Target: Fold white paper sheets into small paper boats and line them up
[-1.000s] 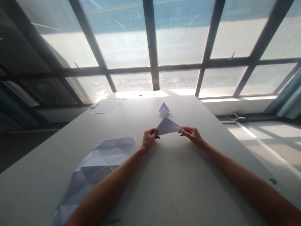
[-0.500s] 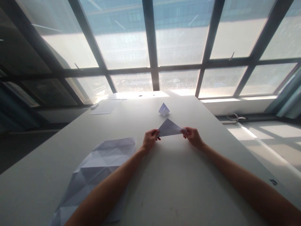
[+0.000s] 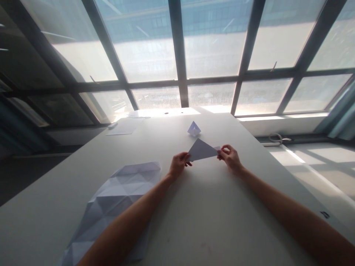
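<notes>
A folded sheet of paper (image 3: 203, 150), roughly triangular with its peak pointing away from me, is held up over the table between both hands. My left hand (image 3: 179, 164) pinches its left corner, thumb on the near face. At the other end, my right hand (image 3: 230, 159) grips the right corner, where a small flap sticks out. Just beyond stands a small folded paper boat (image 3: 194, 129). Left of my left forearm lies a large creased paper sheet (image 3: 119, 195), partly covered by that arm.
The white table (image 3: 210, 221) runs away from me to a wall of windows (image 3: 213, 51). Flat white sheets (image 3: 122, 127) lie at its far left. Right of the table, a coiled cable (image 3: 275, 137) sits near the window sill. A dark mark (image 3: 324, 214) shows by the right edge.
My right hand has shifted slightly up and to the right, its fingers curling more. The folded paper has tilted, and a small flap now shows at its right corner.
</notes>
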{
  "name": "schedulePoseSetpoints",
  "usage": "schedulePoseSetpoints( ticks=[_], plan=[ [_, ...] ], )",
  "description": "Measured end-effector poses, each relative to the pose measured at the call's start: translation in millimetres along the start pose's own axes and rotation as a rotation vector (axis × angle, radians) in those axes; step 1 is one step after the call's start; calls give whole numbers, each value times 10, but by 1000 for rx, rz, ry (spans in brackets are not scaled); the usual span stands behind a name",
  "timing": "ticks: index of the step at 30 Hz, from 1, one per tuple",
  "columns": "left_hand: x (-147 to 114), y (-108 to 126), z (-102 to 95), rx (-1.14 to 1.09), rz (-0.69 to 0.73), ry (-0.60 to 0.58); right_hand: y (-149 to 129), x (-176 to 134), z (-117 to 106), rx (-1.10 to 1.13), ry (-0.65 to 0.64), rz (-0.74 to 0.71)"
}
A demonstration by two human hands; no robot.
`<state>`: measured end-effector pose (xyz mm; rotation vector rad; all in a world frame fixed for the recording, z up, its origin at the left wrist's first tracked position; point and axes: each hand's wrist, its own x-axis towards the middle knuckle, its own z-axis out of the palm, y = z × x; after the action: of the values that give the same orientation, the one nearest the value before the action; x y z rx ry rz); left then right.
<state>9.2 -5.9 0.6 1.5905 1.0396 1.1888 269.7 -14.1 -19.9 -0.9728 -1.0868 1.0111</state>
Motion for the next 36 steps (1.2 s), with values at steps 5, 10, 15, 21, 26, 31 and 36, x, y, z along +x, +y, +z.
schedulePoseSetpoints(
  ticks=[5, 10, 15, 21, 26, 31, 36],
  plan=[
    [-1, 13, 7, 8, -12, 15, 33, 6, -20, -18, -18, 28],
    [5, 19, 1, 63, 17, 52, 31, 9, -34, -112, -76, 20],
    [20, -23, -12, 93, 60, 82, 53, 44, -51, -221, -83, -67],
    [19, -63, -13, 48, 15, -3, 82, 64, -74, -230, 11, -41],
    [10, -72, -25, 69, -60, -49, -11, 43, -47, -224, 76, -63],
    [20, -40, -34, 159, -2, -1, -21, 40, -41, -262, 74, -39],
    [13, -38, -37, 134, -43, 35, 3, 40, -41, -326, 34, -43]
  ],
)
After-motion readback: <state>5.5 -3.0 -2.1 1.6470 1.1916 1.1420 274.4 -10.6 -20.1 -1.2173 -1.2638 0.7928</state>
